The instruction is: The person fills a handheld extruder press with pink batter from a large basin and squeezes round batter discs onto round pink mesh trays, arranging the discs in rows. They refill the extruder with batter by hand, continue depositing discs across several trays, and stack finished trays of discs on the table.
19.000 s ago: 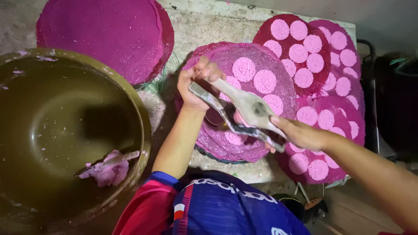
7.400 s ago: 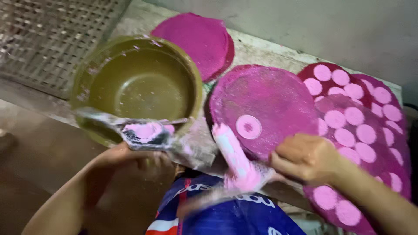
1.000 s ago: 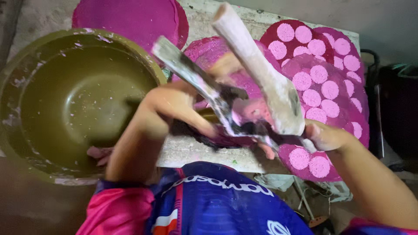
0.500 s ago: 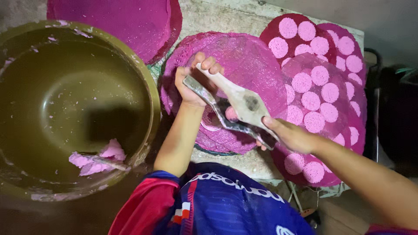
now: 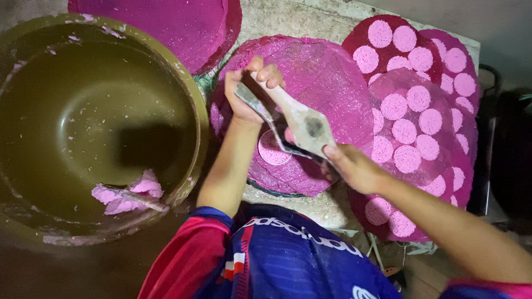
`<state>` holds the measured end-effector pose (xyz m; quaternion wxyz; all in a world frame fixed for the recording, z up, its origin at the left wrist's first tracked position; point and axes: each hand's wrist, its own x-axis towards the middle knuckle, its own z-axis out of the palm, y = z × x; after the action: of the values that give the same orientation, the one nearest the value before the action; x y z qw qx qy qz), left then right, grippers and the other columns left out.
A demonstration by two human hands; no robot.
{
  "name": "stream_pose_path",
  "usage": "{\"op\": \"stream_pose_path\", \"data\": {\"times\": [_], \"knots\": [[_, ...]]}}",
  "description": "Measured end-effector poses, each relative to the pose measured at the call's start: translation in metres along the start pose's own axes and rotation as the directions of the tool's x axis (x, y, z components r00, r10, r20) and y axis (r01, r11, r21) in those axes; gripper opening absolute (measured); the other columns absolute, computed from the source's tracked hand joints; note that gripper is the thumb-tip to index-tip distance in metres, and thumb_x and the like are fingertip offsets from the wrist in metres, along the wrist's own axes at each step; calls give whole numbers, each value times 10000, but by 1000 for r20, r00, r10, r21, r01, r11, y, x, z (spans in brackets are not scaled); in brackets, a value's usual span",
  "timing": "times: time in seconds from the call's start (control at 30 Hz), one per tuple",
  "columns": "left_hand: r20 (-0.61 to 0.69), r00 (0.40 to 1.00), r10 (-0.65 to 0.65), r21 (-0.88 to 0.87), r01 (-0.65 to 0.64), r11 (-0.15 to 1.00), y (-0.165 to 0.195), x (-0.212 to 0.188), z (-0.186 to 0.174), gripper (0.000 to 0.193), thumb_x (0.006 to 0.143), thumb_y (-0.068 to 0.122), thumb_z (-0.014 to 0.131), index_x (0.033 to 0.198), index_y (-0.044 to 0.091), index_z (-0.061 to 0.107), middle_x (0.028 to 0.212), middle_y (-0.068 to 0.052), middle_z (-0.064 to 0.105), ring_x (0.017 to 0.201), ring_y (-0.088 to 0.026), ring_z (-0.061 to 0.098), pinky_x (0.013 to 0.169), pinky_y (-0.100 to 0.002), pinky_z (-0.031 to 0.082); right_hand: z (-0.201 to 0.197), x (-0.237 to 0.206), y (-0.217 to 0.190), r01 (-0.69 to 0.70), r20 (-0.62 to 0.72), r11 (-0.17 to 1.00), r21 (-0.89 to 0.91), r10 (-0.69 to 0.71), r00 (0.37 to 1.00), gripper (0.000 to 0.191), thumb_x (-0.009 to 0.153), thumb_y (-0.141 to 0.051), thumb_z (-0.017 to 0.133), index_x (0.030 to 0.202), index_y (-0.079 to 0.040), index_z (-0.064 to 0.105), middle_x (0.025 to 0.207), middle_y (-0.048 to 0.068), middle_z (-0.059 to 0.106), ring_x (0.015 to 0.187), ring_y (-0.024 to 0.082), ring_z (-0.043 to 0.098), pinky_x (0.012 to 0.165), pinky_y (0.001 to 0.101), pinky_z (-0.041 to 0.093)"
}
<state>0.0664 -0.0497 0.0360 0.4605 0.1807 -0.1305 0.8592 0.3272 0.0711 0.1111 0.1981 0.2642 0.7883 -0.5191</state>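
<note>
My left hand (image 5: pixel 246 94) grips the far end of a hinged press tool (image 5: pixel 296 122) made of a pale wooden paddle over a metal blade. My right hand (image 5: pixel 352 166) holds its near end. The tool lies low over a round magenta woven mat (image 5: pixel 327 72). Under the tool, one pale pink round disc (image 5: pixel 271 149) sits on that mat.
A large olive basin (image 5: pixel 194 111) at the left holds lumps of pink dough (image 5: pixel 130 191) and a stick. Overlapping magenta mats (image 5: pixel 438 149) at the right carry several pink discs. Another bare magenta mat (image 5: pixel 183 22) lies at the top. Dark objects stand at the far right.
The tool, raised upright a second ago, has come down flat over the mat, with both hands at its ends. A pink disc now shows under it.
</note>
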Motion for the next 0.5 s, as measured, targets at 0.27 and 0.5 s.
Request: {"op": "stream_pose_path", "data": {"times": [0.27,0.5], "knots": [[-409,879,244,723,149,675,16,-26,61,621,983,479,351,1198,-15,660,1084,-138,707,1020,-251,686,997,-398,535,25,-39,0,382,-22,784,490,-427,904,948,906,-855,395,1243,14,568,1042,118,655,962,212,647,883,402,524],[-221,894,390,960,128,250,50,-75,56,417,1062,324,449,1251,-10,610,1045,-104,669,959,-181,650,882,-329,553,43,-97,4,581,-427,607,543,-397,813,1132,764,-926,496,1352,41,478,1072,168,616,944,263,631,829,436,534]]}}
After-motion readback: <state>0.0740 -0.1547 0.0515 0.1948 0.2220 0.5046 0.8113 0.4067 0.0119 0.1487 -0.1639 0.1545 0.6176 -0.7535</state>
